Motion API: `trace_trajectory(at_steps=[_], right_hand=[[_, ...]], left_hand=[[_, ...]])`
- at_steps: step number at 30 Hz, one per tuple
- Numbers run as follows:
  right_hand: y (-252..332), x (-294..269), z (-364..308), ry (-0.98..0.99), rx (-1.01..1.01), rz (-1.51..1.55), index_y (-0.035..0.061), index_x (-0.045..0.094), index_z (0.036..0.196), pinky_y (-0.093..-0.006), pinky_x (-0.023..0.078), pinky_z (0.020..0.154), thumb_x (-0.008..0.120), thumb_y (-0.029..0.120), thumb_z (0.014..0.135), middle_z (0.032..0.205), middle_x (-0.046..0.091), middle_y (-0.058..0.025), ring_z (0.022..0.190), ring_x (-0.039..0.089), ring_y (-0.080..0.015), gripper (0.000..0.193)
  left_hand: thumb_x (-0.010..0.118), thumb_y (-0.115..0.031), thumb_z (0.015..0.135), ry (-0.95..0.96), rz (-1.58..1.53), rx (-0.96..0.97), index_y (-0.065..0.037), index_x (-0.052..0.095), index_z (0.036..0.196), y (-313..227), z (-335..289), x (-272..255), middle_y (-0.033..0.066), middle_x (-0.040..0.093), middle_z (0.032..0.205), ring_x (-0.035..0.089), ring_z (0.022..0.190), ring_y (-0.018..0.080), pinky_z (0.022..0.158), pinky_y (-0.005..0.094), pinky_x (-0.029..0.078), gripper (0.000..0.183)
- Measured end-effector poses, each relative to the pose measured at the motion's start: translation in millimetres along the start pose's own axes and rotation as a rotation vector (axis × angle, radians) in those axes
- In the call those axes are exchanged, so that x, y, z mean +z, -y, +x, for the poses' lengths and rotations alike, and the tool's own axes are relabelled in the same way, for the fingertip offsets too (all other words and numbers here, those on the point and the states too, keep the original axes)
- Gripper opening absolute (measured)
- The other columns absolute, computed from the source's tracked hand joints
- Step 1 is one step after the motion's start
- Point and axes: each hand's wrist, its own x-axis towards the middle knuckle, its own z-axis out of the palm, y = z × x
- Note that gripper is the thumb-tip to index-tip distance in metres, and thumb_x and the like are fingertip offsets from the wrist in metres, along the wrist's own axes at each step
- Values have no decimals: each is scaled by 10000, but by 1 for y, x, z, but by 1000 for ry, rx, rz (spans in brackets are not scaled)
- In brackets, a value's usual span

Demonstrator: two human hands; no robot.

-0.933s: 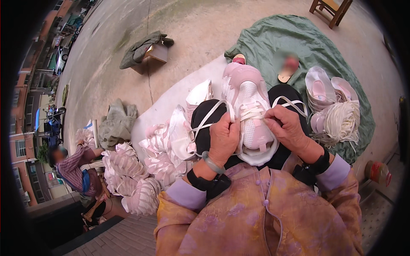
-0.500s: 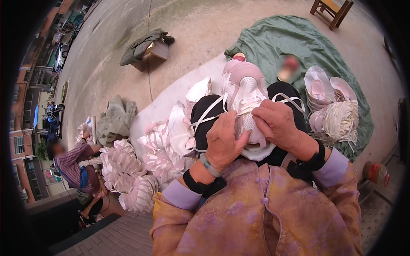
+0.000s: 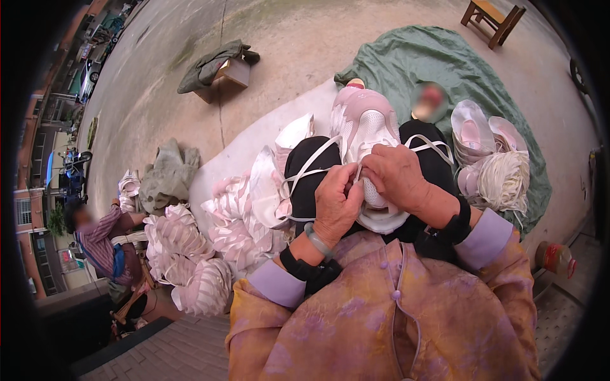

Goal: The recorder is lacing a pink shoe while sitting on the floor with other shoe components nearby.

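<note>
Left of the left hand (image 3: 335, 204), stacked pink-and-white shoe uppers (image 3: 238, 213) block the ground sheet. Right of the right hand (image 3: 397, 176), a lace bundle (image 3: 505, 181) and two sneakers (image 3: 483, 130) crowd the green cloth (image 3: 438, 60). Open concrete (image 3: 165, 51) lies well beyond.

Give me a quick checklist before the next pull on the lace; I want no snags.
1. Shoe steady on the lap: ok, it rests sole-down on the dark-clothed knees.
2. Left hand grip on the lace: ok, fingers pinch it near the shoe.
3. Right hand on the shoe: ok, it lies over the near end.
4. Lace free of tangles: cannot tell, loops cross the lap.
5. Eyelets in view: not ok, the hands cover them.
6. Spare laces within reach: ok, a bundle lies at the right.
</note>
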Motion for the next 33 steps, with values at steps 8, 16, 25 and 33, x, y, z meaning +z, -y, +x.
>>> trace_trajectory(at_steps=[8,16,25,33], right_hand=[[-12,-51,-9,14,-141,-247,91,566,761,-371,398,637,624,117,671,728,517,-68,654,549,-252,110],[-20,-66,-31,-112,3,69,57,581,812,-390,408,570,642,90,734,733,511,-95,643,534,-291,104],[5,-5,-2,-36,-143,-14,77,568,768,-380,434,586,632,135,707,735,511,-81,662,566,-271,106],[5,-24,1,-10,-305,-181,78,576,742,-378,394,639,608,137,654,745,526,-72,691,555,-245,110]], left_hand=[[665,-64,696,33,348,131,-5,523,1123,-22,13,-7,90,539,846,506,630,191,574,279,443,454],[651,-102,704,103,572,208,9,529,1031,-34,15,-3,165,567,899,576,799,339,699,370,478,366],[556,-51,787,14,127,-61,-6,621,949,-3,5,-4,162,615,779,615,658,296,605,337,475,181],[586,-69,788,86,146,-96,-10,598,963,-15,8,-9,154,608,834,601,723,298,639,341,470,185]])
